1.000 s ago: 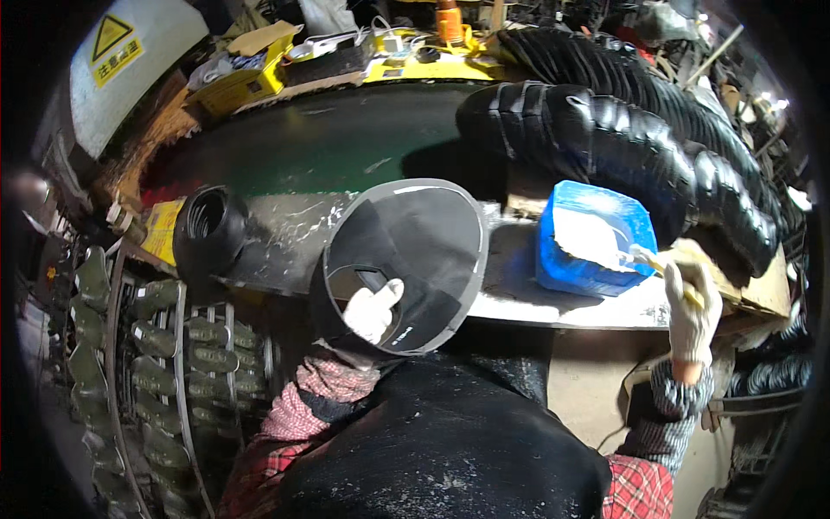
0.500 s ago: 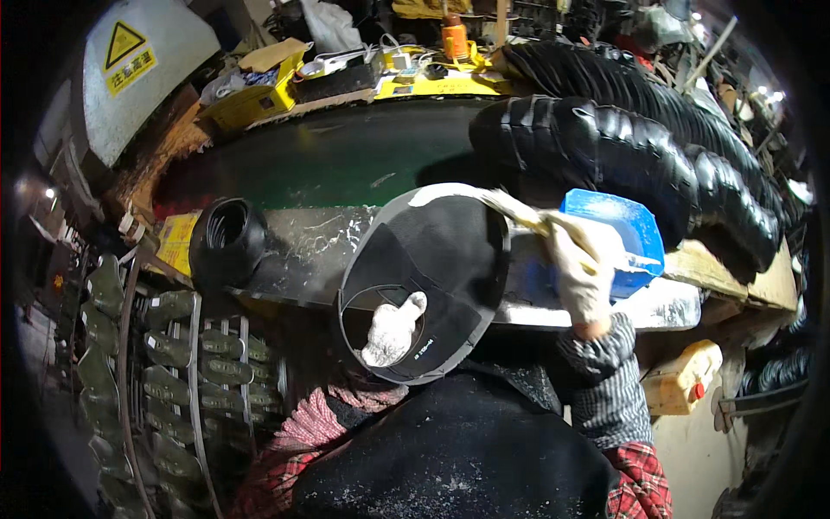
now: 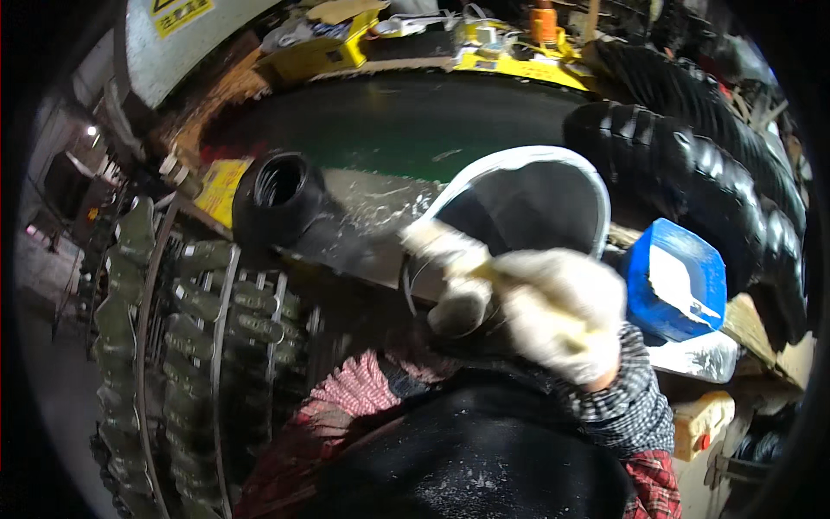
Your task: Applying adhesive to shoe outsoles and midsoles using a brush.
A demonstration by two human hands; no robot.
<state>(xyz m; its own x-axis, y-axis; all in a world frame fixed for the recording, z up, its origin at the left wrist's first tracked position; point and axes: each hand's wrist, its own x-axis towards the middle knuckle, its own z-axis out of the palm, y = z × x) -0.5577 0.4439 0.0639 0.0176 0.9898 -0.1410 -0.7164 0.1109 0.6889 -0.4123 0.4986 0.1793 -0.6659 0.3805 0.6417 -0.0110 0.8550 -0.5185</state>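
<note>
A black, bowl-like flexible piece (image 3: 536,203) is held up in front of me, with a white coating along its far and right rim. My left hand (image 3: 460,308), in a pale glove, grips its near left side; only part of that hand shows, the rest hidden by the piece and my other hand. My right hand (image 3: 566,311), gloved and smeared by motion, is closed on a brush (image 3: 443,248), whose pale, blurred head is at the piece's left rim. To the right of it stands a blue tub (image 3: 641,281) with white paste (image 3: 667,277) inside.
Stacked black rubber-like pieces (image 3: 674,164) lie at the right. A dark ring-shaped piece (image 3: 277,203) sits on the bench's left end. Racks of olive-green shoe-shaped pieces (image 3: 203,303) stand at the left. A yellowish canister (image 3: 696,424) is low on the right.
My right hand has swung the brush from the upper right rim to the left rim, across the piece. White coating now covers much more of the rim. The whole view has shifted.
</note>
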